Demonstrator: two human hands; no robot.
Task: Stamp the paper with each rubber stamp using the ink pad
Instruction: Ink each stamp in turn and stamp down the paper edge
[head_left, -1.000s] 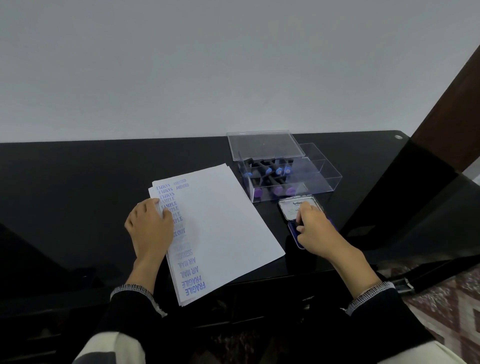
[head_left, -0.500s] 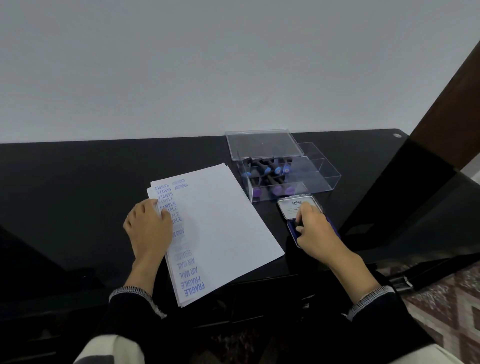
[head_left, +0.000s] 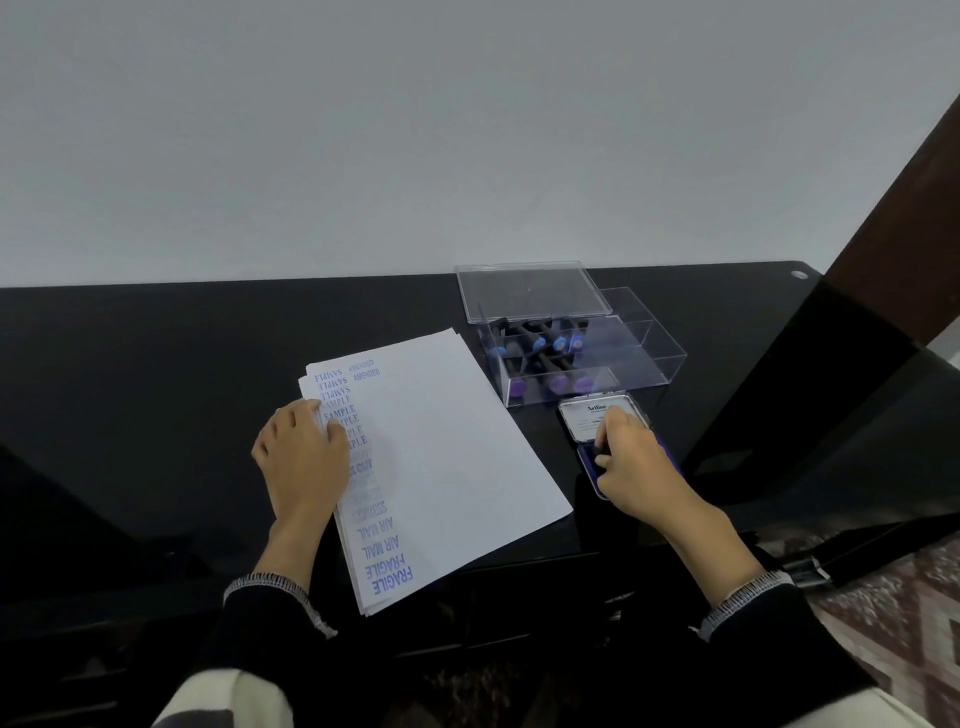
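Fingers of the right hand (head_left: 631, 462) curl around a stamp (head_left: 601, 451) on the ink pad (head_left: 589, 464), right of the paper (head_left: 452, 447). Left hand (head_left: 301, 457) rests on the paper's left edge, fingers loosely together.

head cam | looks forward-down, close | over black table (head_left: 156, 364), wall behind

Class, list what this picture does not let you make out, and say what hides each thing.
Head view only.
1. Stamp: hidden inside the right hand over the ink pad.
2. Middle prints on the paper: blurred, some under the left hand.
3. Stamps in the box: wording too small.
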